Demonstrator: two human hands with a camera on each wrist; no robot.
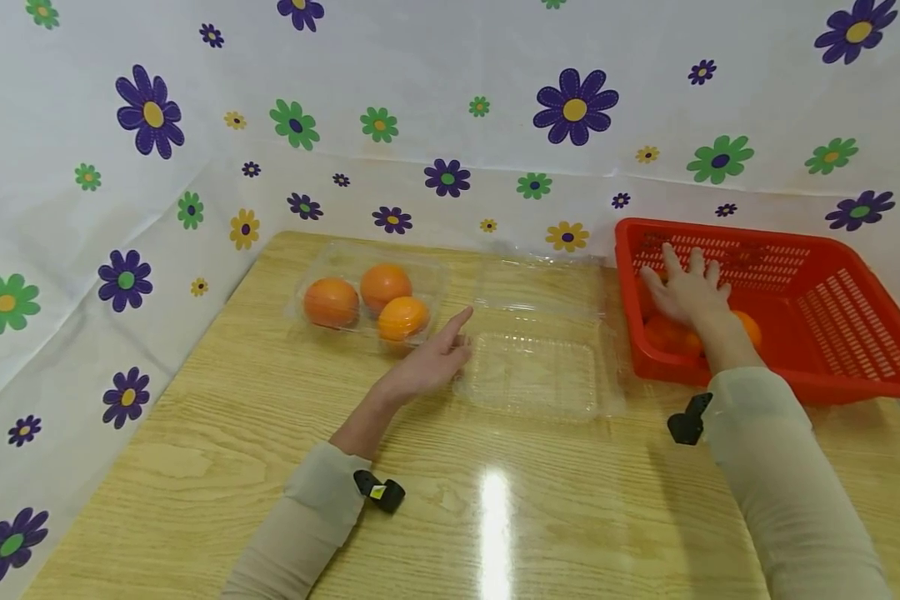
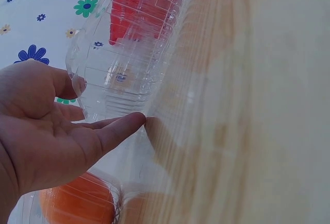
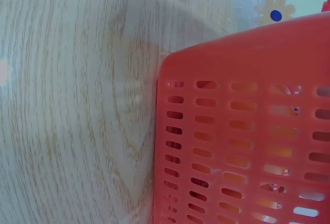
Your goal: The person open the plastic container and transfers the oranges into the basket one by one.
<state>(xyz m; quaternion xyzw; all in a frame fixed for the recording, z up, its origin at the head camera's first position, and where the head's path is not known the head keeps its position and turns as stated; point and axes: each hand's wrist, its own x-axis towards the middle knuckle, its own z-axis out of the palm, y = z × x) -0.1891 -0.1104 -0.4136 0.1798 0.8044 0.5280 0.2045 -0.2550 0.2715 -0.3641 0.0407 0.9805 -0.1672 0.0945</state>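
My left hand [image 1: 429,362] is at the left edge of an open clear plastic clamshell box [image 1: 532,375], its fingers extended. In the left wrist view, fingertips [image 2: 77,86] are right at the box's clear rim, and one long finger reaches along its underside near the tabletop. My right hand [image 1: 686,292] is inside the red plastic basket [image 1: 825,387], fingers spread above oranges [image 1: 671,335] in its left end. Another orange [image 1: 748,329] shows beside the wrist. The right wrist view shows only the basket's slotted wall [image 3: 216,126]; the hand is hidden behind it.
To the left stands a second clear plastic box [image 1: 427,271] with three oranges [image 1: 385,287] in it. The wooden table [image 1: 232,467] meets a white flowered cloth [image 1: 420,83] behind and at the left. A light reflection lies on the table front.
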